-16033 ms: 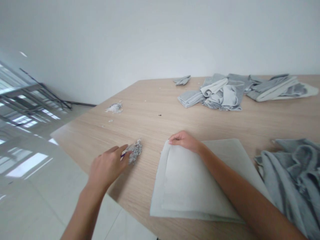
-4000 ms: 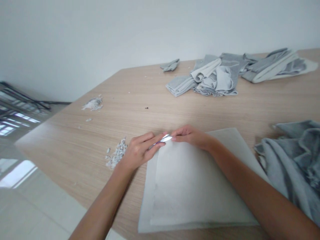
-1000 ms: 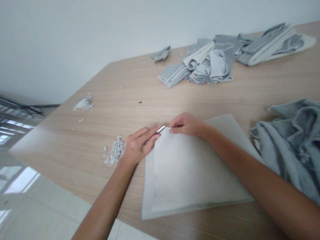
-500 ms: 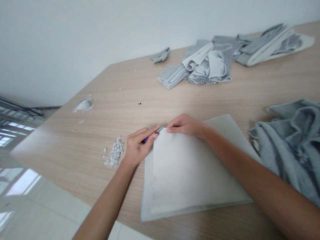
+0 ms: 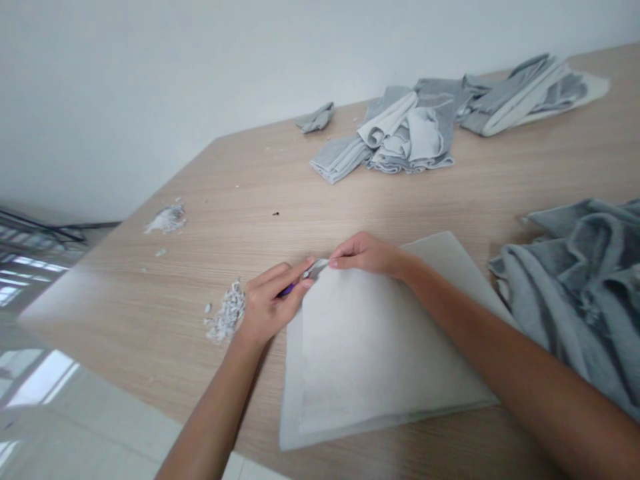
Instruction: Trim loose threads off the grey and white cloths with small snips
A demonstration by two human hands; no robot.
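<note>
A pale grey-white cloth [image 5: 380,347] lies flat in layers in front of me, its edges slightly offset. My left hand [image 5: 273,300] is closed around a slim purple-handled tool [image 5: 287,290] at the cloth's upper left corner. Earlier its metal tip showed; now folded fabric at the corner hides most of it, so its exact kind is unclear. My right hand [image 5: 367,253] pinches the edge of the same corner, close to the left fingertips, where the fabric is bunched and lifted. The right forearm passes over the cloth.
Small white scraps [image 5: 227,313] are heaped left of my left hand, with another scrap pile [image 5: 167,219] farther off. Folded grey cloths [image 5: 400,133] lie toward the wall. A crumpled grey towel [image 5: 575,293] is at the right. The wooden table [image 5: 225,220] ends at the left.
The cloth's corner has become bunched and folded up between my hands, covering the tool's metal tip. The whole view has shifted slightly.
</note>
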